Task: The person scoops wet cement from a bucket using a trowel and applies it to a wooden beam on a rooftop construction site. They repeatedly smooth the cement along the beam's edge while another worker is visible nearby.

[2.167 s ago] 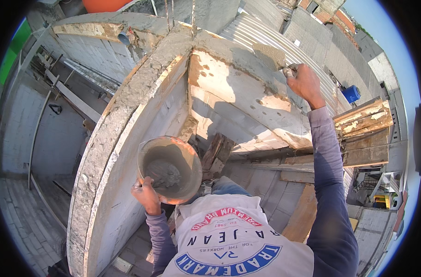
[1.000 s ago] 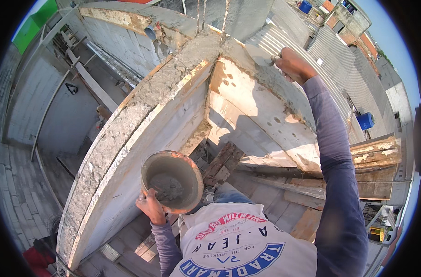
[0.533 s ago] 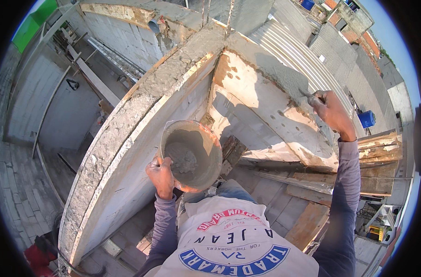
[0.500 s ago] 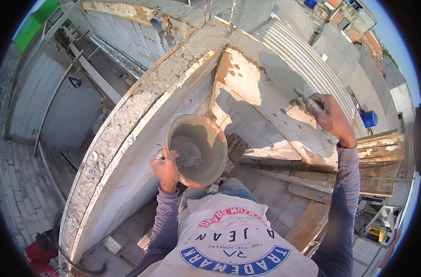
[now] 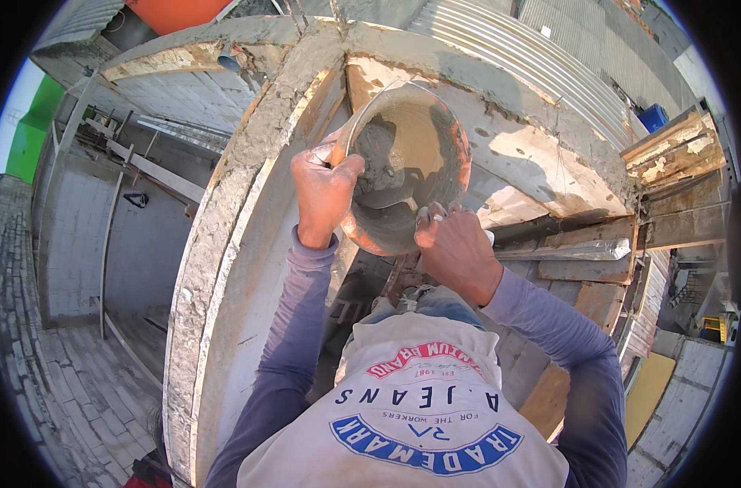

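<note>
My left hand (image 5: 326, 195) is closed on the left rim of an orange, cement-crusted bucket (image 5: 423, 138), lifted above the inner corner of the wall top. Wet grey mortar (image 5: 373, 171) lies inside, with some pale liquid beside it. My right hand (image 5: 460, 244) grips a trowel whose blade (image 5: 387, 198) is down in the bucket among the mortar; its handle is mostly hidden by my fingers. A rough concrete wall top (image 5: 224, 220) curves along my left, meeting a second concrete edge (image 5: 517, 89) that runs off to the right behind the bucket.
Weathered boards (image 5: 671, 146) jut out at the right. Corrugated roofing (image 5: 566, 41) and a blue barrel (image 5: 653, 118) lie beyond the wall. A lower block-walled space with planks (image 5: 163, 175) is on the left. Rebar (image 5: 336, 16) sticks up from the corner. Below me are boards and debris.
The bucket has risen forward, up and to the right. My right hand has come down and left from the far wall edge, with the trowel now inside the bucket. The view has shifted.
</note>
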`<action>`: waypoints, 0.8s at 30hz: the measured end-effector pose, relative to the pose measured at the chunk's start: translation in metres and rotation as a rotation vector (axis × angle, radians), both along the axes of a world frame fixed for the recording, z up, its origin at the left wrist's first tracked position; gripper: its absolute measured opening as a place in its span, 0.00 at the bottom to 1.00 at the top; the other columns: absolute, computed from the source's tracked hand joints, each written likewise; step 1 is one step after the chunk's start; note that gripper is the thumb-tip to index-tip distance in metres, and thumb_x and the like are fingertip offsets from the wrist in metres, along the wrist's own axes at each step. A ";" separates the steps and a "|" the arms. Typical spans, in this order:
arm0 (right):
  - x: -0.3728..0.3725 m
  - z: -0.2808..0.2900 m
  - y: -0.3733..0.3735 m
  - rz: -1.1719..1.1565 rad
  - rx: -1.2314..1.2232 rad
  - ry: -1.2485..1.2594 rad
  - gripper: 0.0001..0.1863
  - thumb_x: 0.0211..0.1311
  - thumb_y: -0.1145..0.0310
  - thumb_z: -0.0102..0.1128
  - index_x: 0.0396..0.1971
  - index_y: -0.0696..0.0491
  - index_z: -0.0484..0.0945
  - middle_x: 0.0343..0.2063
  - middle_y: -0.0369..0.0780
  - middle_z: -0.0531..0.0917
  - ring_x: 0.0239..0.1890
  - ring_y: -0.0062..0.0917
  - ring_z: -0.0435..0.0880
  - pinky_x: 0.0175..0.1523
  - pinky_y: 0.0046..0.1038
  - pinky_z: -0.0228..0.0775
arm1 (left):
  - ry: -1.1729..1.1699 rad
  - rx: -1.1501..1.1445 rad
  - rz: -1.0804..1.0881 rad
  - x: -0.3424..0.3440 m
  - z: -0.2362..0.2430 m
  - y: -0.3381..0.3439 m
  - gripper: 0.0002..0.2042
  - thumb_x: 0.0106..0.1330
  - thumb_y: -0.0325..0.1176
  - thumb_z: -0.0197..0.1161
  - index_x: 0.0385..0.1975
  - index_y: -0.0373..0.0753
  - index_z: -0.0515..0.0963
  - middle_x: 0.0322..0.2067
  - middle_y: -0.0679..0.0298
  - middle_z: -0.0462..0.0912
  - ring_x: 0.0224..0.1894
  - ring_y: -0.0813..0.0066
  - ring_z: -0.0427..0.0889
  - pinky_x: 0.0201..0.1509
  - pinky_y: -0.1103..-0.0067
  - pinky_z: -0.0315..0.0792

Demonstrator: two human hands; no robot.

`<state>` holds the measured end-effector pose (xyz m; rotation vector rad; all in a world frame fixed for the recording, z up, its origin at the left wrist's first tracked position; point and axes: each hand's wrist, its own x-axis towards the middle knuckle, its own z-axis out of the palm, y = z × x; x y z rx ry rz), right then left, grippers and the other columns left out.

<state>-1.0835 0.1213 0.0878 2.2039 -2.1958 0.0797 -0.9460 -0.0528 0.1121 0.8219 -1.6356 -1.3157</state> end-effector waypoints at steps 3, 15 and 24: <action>-0.020 0.022 -0.022 -0.146 -0.058 -0.013 0.05 0.56 0.72 0.63 0.30 0.56 0.85 0.36 0.47 0.84 0.38 0.37 0.86 0.38 0.36 0.78 | -0.038 -0.017 -0.051 0.006 0.005 -0.006 0.23 0.56 0.20 0.59 0.54 0.27 0.86 0.24 0.78 0.73 0.24 0.90 0.64 0.26 0.85 0.59; -0.021 0.014 -0.012 -0.166 -0.068 -0.005 0.10 0.51 0.74 0.65 0.35 0.59 0.84 0.32 0.44 0.85 0.36 0.40 0.88 0.36 0.39 0.79 | -0.054 -0.053 -0.081 -0.002 0.014 0.008 0.23 0.54 0.20 0.60 0.52 0.27 0.86 0.25 0.76 0.76 0.25 0.89 0.68 0.29 0.85 0.62; -0.038 0.043 -0.027 -0.289 -0.123 -0.007 0.11 0.52 0.70 0.68 0.34 0.59 0.84 0.33 0.47 0.87 0.36 0.39 0.89 0.37 0.40 0.81 | -0.091 -0.341 -0.118 -0.013 0.020 0.017 0.21 0.51 0.17 0.61 0.48 0.24 0.86 0.32 0.59 0.89 0.28 0.87 0.72 0.31 0.81 0.71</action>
